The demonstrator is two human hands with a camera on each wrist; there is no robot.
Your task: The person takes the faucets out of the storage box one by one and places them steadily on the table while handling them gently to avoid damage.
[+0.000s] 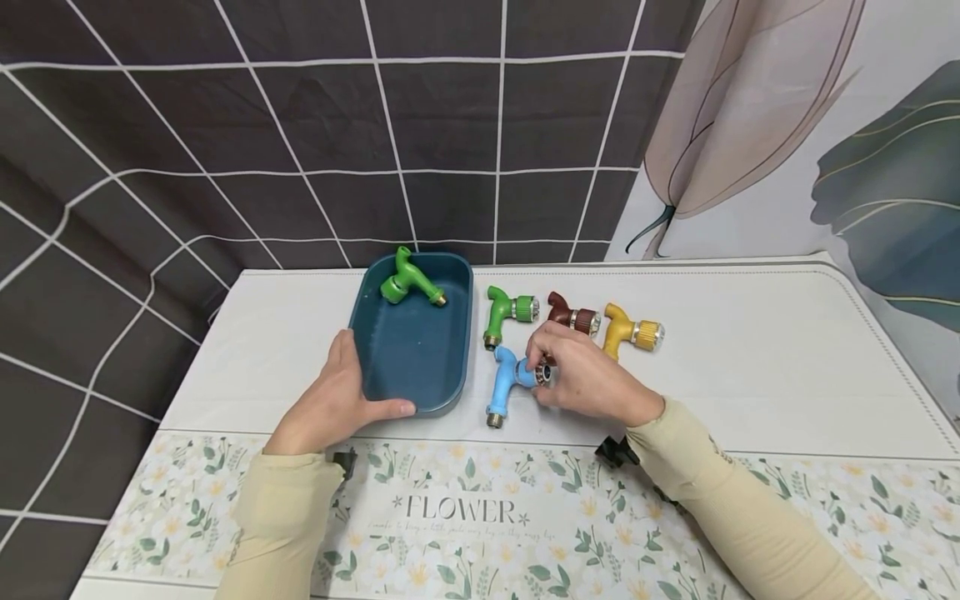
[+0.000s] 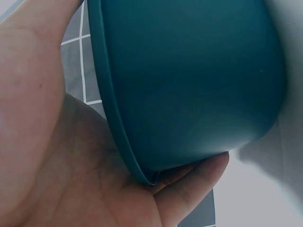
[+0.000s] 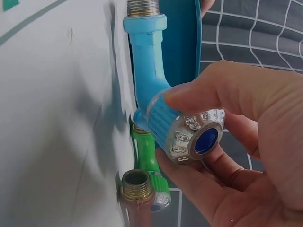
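Note:
My right hand [image 1: 588, 371] pinches a light blue faucet [image 1: 504, 387] by its ribbed knob. In the right wrist view, thumb and fingers lie around the knob [image 3: 173, 127], which has a silver end with a dark blue centre. The faucet's threaded brass end [image 3: 143, 7] points away from the hand. My left hand [image 1: 333, 396] holds a dark teal plastic basin [image 1: 416, 367] at its near left corner, thumb along the front rim. In the left wrist view, fingers [image 2: 194, 189] press the outer wall below the rim. A green faucet [image 1: 408, 279] lies inside the basin.
Right of the basin lie another green faucet [image 1: 501, 312], a brown faucet [image 1: 561, 307] partly behind the right hand, and a yellow faucet [image 1: 618, 329]. A floral cloth [image 1: 465, 533] covers the table's front. A dark gridded backdrop [image 1: 450, 142] stands behind.

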